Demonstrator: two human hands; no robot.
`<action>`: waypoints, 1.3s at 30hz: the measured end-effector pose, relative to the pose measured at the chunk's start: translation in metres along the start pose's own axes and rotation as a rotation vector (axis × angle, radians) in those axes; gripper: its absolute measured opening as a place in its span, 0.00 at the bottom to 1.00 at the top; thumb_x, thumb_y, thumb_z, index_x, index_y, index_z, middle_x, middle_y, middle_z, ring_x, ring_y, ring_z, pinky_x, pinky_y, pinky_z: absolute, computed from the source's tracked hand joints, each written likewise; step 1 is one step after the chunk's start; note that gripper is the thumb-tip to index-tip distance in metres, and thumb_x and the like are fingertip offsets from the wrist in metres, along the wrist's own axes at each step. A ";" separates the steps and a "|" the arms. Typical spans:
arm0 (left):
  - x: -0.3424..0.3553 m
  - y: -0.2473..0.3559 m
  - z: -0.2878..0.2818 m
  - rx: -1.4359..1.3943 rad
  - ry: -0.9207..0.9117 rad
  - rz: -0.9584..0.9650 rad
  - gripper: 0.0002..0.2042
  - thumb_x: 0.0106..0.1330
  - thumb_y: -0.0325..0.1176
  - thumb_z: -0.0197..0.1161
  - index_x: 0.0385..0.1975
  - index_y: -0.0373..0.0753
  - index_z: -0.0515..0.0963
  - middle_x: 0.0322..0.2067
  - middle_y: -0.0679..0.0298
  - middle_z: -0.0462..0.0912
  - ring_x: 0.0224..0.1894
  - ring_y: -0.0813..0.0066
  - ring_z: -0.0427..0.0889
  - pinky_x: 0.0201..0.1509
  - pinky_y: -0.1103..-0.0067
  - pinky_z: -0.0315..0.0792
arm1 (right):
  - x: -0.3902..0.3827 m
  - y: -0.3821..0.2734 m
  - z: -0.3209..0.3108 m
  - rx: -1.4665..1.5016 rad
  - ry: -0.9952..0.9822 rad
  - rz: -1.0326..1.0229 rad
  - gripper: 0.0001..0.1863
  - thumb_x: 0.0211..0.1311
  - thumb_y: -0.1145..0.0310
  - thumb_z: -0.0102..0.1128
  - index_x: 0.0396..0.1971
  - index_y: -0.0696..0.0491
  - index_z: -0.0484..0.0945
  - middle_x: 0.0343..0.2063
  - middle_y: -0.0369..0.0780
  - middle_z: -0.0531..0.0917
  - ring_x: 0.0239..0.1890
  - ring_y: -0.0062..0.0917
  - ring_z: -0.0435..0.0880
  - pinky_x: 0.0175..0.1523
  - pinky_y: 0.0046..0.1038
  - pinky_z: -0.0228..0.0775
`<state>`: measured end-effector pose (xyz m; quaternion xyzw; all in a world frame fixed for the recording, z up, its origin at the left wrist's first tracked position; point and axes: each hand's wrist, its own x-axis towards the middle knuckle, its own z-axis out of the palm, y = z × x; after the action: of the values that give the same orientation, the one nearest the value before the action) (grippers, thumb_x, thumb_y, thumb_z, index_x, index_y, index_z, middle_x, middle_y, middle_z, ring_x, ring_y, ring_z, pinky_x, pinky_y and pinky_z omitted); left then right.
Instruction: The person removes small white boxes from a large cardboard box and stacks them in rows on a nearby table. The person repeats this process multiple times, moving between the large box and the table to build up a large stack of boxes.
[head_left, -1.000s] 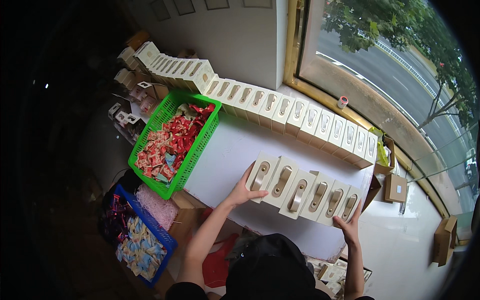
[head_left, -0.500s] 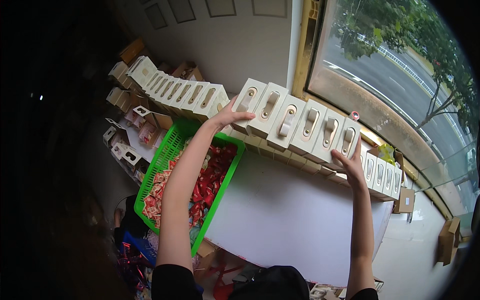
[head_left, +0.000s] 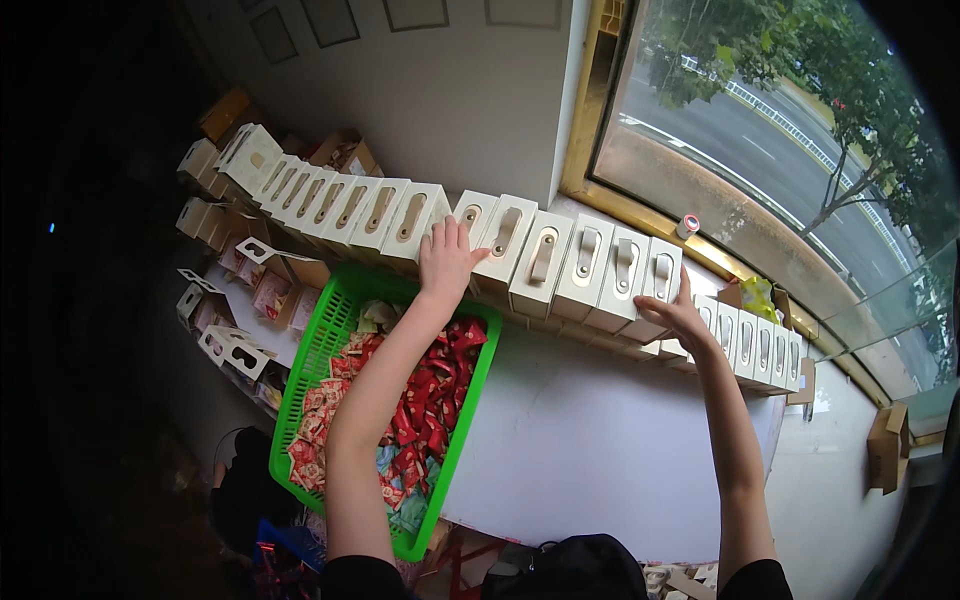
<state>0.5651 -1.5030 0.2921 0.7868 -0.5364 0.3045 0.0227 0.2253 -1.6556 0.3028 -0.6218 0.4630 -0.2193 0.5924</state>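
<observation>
A row of white handled gift boxes (head_left: 541, 262) sits on the lower boxes along the table's far edge. Each box has an oval cut-out and a strap handle on top. My left hand (head_left: 447, 265) is at the row's left end, thumb against the front of the end box and fingers along its side. Gripping the other end is my right hand (head_left: 678, 317), its thumb in front and fingers around the right side of the last box (head_left: 655, 280). Together the hands squeeze the row from both ends. Another line of similar boxes (head_left: 380, 213) continues to the left.
A green plastic basket (head_left: 475, 430) full of red and pale small packets stands left of the white table (head_left: 590, 440). More boxes (head_left: 750, 345) line the right. Open boxes (head_left: 240, 350) lie far left. A window (head_left: 760, 140) and a small red-and-white roll (head_left: 688, 226) are beyond.
The gripped row has come to the left and lower, up against the left line of boxes. My left hand now sits between the two groups. The whole view has shifted slightly.
</observation>
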 end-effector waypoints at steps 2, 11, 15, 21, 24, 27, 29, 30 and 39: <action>-0.010 0.007 -0.011 -0.294 -0.043 0.076 0.33 0.55 0.60 0.51 0.56 0.46 0.64 0.57 0.55 0.59 0.58 0.54 0.59 0.58 0.55 0.54 | 0.003 -0.001 -0.001 -0.037 0.001 0.009 0.63 0.35 0.61 0.75 0.64 0.56 0.33 0.56 0.54 0.60 0.56 0.36 0.66 0.58 0.30 0.59; -0.031 0.023 -0.024 -0.390 -0.198 0.142 0.44 0.44 0.54 0.65 0.64 0.57 0.50 0.62 0.67 0.52 0.64 0.50 0.45 0.55 0.35 0.43 | -0.005 0.001 0.001 0.283 -0.064 0.197 0.55 0.45 0.65 0.70 0.64 0.52 0.34 0.53 0.52 0.65 0.50 0.34 0.73 0.53 0.32 0.68; -0.039 0.027 -0.012 -0.320 -0.122 0.161 0.42 0.44 0.54 0.66 0.62 0.61 0.52 0.62 0.67 0.52 0.64 0.49 0.44 0.54 0.35 0.43 | 0.001 0.007 0.001 0.322 -0.118 0.088 0.41 0.51 0.70 0.65 0.59 0.53 0.45 0.46 0.46 0.72 0.48 0.29 0.75 0.52 0.29 0.71; -0.024 0.019 -0.049 -0.487 -0.281 -0.168 0.38 0.40 0.59 0.66 0.57 0.66 0.63 0.64 0.58 0.44 0.62 0.40 0.40 0.58 0.44 0.48 | 0.003 0.007 0.008 0.229 -0.095 0.029 0.44 0.47 0.65 0.69 0.59 0.55 0.49 0.47 0.46 0.72 0.47 0.28 0.75 0.48 0.28 0.71; -0.032 0.007 -0.040 -0.564 -0.195 -0.177 0.36 0.42 0.61 0.65 0.56 0.63 0.65 0.60 0.46 0.48 0.61 0.43 0.46 0.62 0.57 0.52 | 0.009 0.012 0.014 0.136 -0.099 -0.014 0.51 0.44 0.59 0.70 0.62 0.54 0.44 0.49 0.49 0.70 0.50 0.33 0.73 0.47 0.38 0.71; -0.038 0.002 -0.038 -0.445 -0.156 -0.126 0.36 0.43 0.63 0.63 0.56 0.61 0.65 0.60 0.48 0.50 0.61 0.45 0.47 0.61 0.52 0.51 | 0.011 0.011 0.015 0.077 -0.131 0.051 0.55 0.42 0.53 0.70 0.63 0.54 0.41 0.52 0.52 0.68 0.51 0.39 0.72 0.44 0.48 0.70; -0.039 0.002 -0.037 -0.287 -0.182 -0.141 0.37 0.43 0.63 0.61 0.58 0.60 0.63 0.62 0.52 0.48 0.64 0.48 0.43 0.58 0.42 0.43 | 0.017 0.016 0.020 0.101 -0.169 0.067 0.58 0.41 0.50 0.69 0.64 0.53 0.36 0.54 0.54 0.65 0.54 0.43 0.69 0.44 0.55 0.67; -0.036 0.001 -0.033 -0.334 -0.157 -0.108 0.38 0.43 0.64 0.61 0.58 0.61 0.62 0.64 0.54 0.45 0.65 0.49 0.39 0.58 0.41 0.40 | 0.027 0.030 0.016 0.115 -0.170 0.019 0.58 0.41 0.51 0.69 0.64 0.53 0.35 0.53 0.54 0.65 0.55 0.43 0.68 0.45 0.54 0.66; -0.024 0.020 -0.037 -0.312 -0.292 0.117 0.38 0.49 0.37 0.66 0.62 0.65 0.54 0.63 0.72 0.52 0.65 0.63 0.51 0.65 0.51 0.41 | -0.022 0.020 0.002 -0.044 0.164 0.061 0.56 0.44 0.43 0.63 0.65 0.53 0.38 0.59 0.56 0.56 0.59 0.42 0.63 0.60 0.28 0.56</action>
<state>0.5256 -1.4780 0.3048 0.7771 -0.6192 0.1016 0.0487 0.2100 -1.6341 0.2897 -0.5999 0.5336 -0.2412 0.5451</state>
